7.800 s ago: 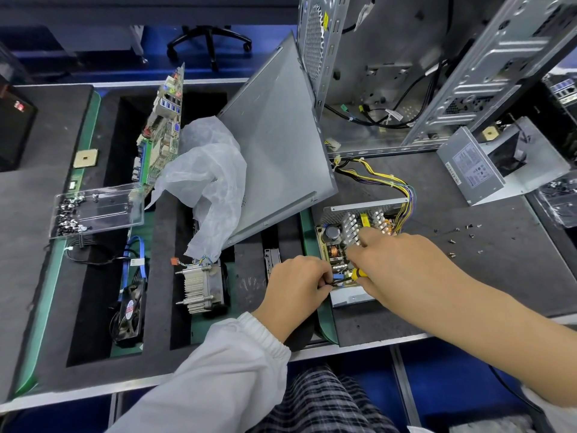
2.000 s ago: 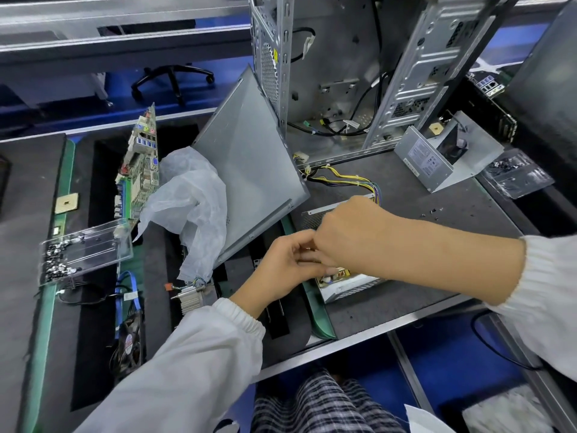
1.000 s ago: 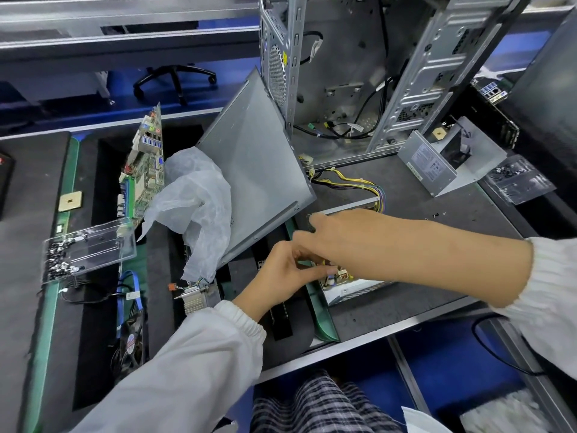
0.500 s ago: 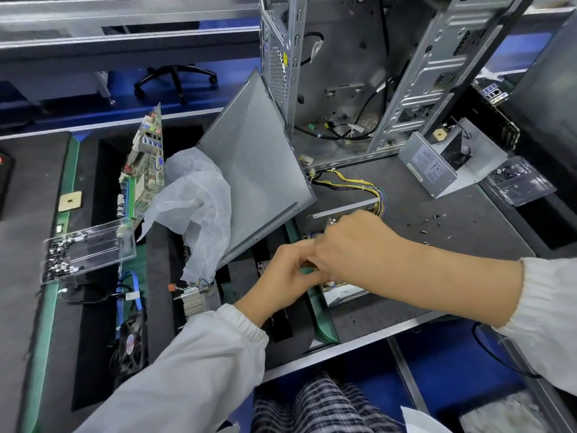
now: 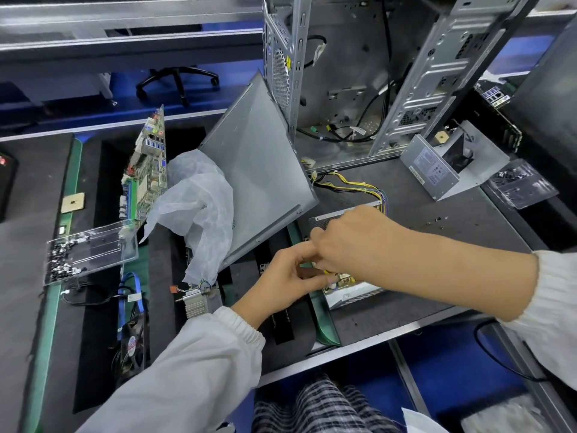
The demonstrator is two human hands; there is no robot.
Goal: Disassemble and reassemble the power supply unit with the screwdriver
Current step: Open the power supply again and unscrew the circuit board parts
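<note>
The opened power supply unit (image 5: 356, 287) lies on the dark mat, its circuit board showing and its yellow wire bundle (image 5: 352, 185) trailing to the back. My right hand (image 5: 349, 245) is curled into a fist over the board. A sliver of yellow screwdriver handle (image 5: 326, 272) shows under that fist, and the tip is hidden. My left hand (image 5: 281, 278) pinches at the unit's near left corner, touching the right hand's fingers. The unit's grey cover (image 5: 437, 170) with a label stands apart at the back right.
Several loose screws (image 5: 438, 220) lie on the mat right of the unit. A grey side panel (image 5: 256, 182) leans on the open computer case (image 5: 343, 73) behind. To the left are a white bag (image 5: 199, 201), a motherboard (image 5: 145, 176), a clear screw tray (image 5: 90, 250) and a heatsink (image 5: 196, 301).
The right hand went from stretched fingers one second ago to a closed fist over the board. The left hand has stayed at the unit's left corner.
</note>
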